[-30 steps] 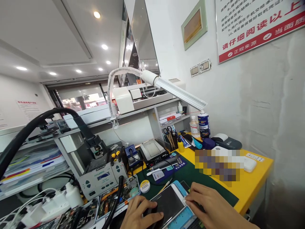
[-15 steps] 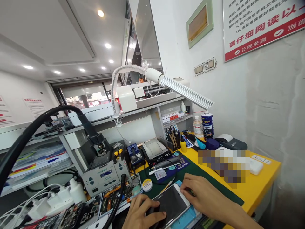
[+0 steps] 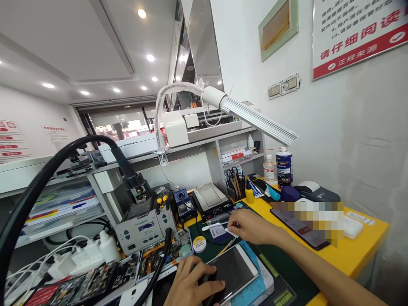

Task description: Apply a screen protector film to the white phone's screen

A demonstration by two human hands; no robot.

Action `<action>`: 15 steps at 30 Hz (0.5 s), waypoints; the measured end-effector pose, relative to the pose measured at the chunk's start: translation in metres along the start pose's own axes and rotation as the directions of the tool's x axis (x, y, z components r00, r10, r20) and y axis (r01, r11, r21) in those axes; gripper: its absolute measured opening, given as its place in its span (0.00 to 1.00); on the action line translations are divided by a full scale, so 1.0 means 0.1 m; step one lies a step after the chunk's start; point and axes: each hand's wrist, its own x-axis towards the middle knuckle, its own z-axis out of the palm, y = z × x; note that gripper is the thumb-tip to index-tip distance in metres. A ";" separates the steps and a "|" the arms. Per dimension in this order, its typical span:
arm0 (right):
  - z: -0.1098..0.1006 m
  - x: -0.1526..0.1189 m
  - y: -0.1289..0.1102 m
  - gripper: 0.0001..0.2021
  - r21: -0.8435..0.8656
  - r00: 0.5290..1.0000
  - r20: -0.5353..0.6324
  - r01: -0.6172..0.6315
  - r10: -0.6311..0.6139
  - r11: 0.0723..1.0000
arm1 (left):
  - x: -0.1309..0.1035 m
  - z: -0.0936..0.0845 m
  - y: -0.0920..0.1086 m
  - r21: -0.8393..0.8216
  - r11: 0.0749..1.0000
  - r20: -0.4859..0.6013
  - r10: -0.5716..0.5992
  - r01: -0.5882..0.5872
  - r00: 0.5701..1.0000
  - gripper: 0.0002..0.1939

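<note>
Head view: left hand [image 3: 198,281] touches phone [image 3: 237,271]; right hand [image 3: 247,226] pinches white item [image 3: 231,233].

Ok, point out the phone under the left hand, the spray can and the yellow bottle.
Phone [image 3: 236,270], head view: on its dark screen.
Spray can [image 3: 284,169], head view: on its blue side.
Yellow bottle [image 3: 250,195], head view: on its body.

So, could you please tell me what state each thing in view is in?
White-edged phone: face up, screen dark
Left hand: resting on that phone
Right hand: pinching a small white item
Dark phone: screen lit, partly pixelated
Spray can: upright
Clear bottle: upright, capped
Round tub: lid on
Ceiling lights: lit
</note>
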 end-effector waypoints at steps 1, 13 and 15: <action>-0.02 0.06 0.01 0.10 -0.008 1.000 0.012 0.006 -0.006 1.000 | 0.00 -0.01 0.01 0.000 1.000 0.005 0.001 -0.001 1.000 0.12; -0.09 0.46 0.11 0.12 -0.042 0.989 0.147 0.039 -0.033 0.998 | -0.03 0.02 -0.02 -0.016 1.000 -0.007 0.011 -0.011 1.000 0.14; -0.04 0.47 0.11 0.12 -0.022 0.988 0.146 0.050 -0.046 0.999 | -0.04 0.04 -0.03 0.003 1.000 -0.021 0.028 -0.028 0.999 0.15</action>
